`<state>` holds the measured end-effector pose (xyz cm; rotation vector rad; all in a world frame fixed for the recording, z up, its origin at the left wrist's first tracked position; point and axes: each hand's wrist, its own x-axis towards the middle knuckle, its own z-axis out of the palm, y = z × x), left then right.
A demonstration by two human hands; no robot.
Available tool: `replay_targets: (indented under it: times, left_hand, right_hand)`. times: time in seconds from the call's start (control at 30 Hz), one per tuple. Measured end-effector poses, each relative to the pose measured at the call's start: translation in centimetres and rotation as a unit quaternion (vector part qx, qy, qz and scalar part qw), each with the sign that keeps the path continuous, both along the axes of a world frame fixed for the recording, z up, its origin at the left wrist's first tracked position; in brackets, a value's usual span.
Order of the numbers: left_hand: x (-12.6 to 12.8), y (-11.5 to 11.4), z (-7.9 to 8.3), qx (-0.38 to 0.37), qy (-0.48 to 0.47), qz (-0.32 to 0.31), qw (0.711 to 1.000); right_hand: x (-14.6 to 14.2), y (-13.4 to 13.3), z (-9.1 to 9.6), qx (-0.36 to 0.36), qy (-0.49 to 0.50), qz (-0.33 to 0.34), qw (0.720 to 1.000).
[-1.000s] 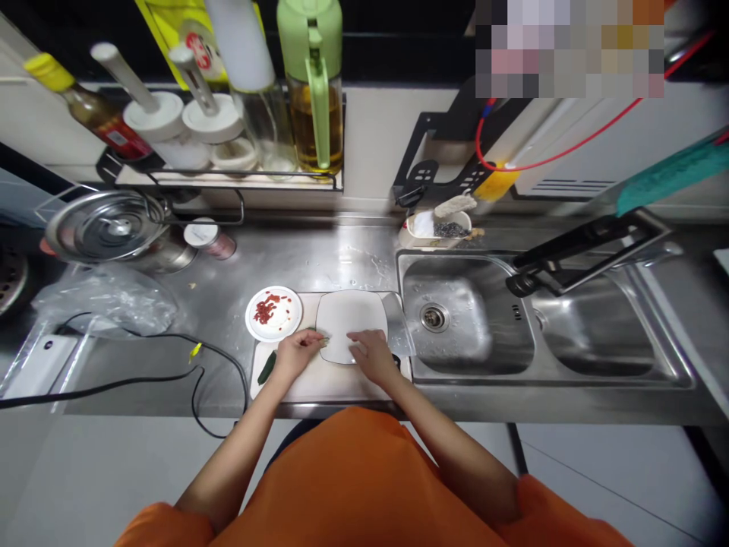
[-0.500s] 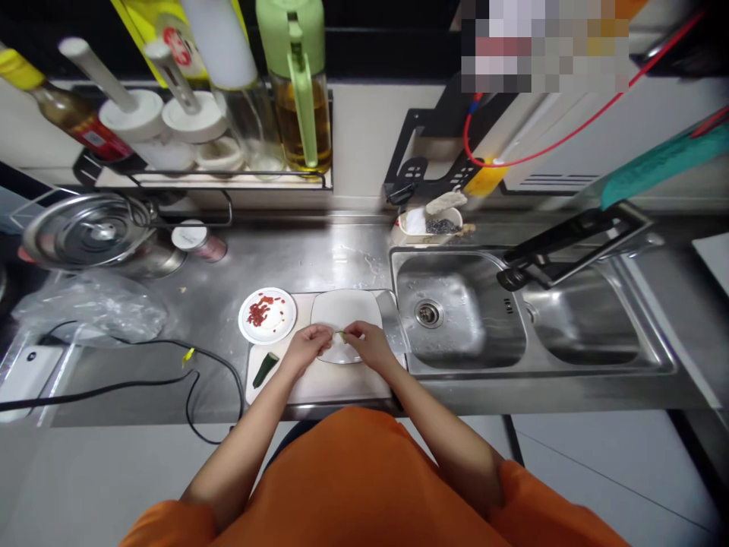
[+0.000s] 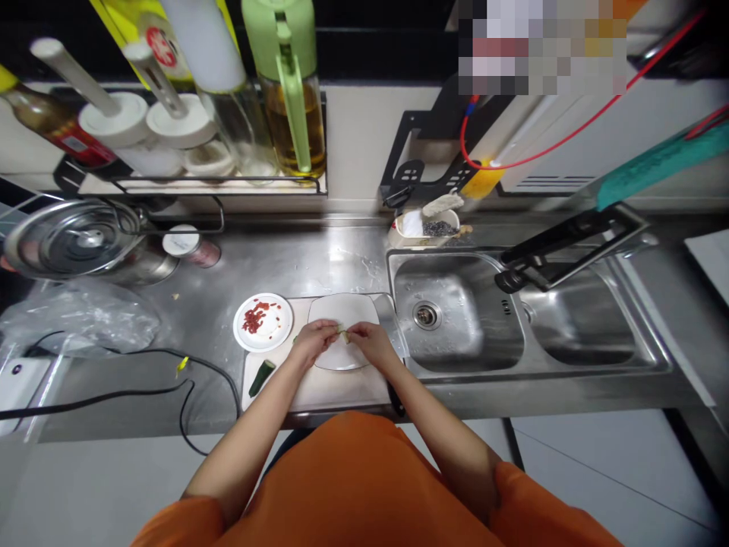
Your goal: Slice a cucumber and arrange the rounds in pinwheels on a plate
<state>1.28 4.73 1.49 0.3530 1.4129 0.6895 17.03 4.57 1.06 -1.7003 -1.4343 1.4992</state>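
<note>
Left hand [image 3: 315, 342] and right hand [image 3: 371, 343] pinch a greenish sliver [image 3: 345, 334] over a smooth, squarish plate [image 3: 343, 308].

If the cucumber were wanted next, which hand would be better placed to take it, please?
Probably the left hand: the cucumber lies nearer it, on the left of the board, while the right hand is farther across. Both look occupied.

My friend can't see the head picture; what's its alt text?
A bare left hand and bare right hand pinch a tiny pale-green piece over a squarish white plate on a pale rectangular cutting board. Nearby are a round white plate with red bits, a cut dark-green vegetable and a steel double sink.
</note>
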Motion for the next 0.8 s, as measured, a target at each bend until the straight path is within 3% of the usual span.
replay_targets:
  times: [0.1, 0.17, 0.37, 0.53, 0.8]
  left_hand:
    - [-0.3, 1.6, -0.5, 0.064, 0.089, -0.072, 0.991]
    - [-0.5, 2.7, -0.7, 0.123, 0.165, -0.123, 0.971]
    - [-0.2, 5.1, -0.5, 0.272, 0.356, -0.238, 0.862]
    - [0.4, 5.8, -1.2, 0.321, 0.418, -0.27, 0.806]
    - [0.4, 5.9, -2.7, 0.356, 0.478, -0.297, 0.746]
  right_hand:
    - [-0.1, 0.7, -1.4, -0.002, -0.014, -0.023, 1.0]
    - [-0.3, 1.4, -2.0, -0.004, -0.037, -0.038, 0.999]
    - [-1.3, 3.3, -2.5, -0.026, -0.07, -0.082, 0.994]
    - [-2.0, 4.3, -3.1, 0.01, -0.101, -0.096, 0.99]
    - [-2.2, 4.7, -2.5, 0.079, -0.212, -0.027, 0.974]
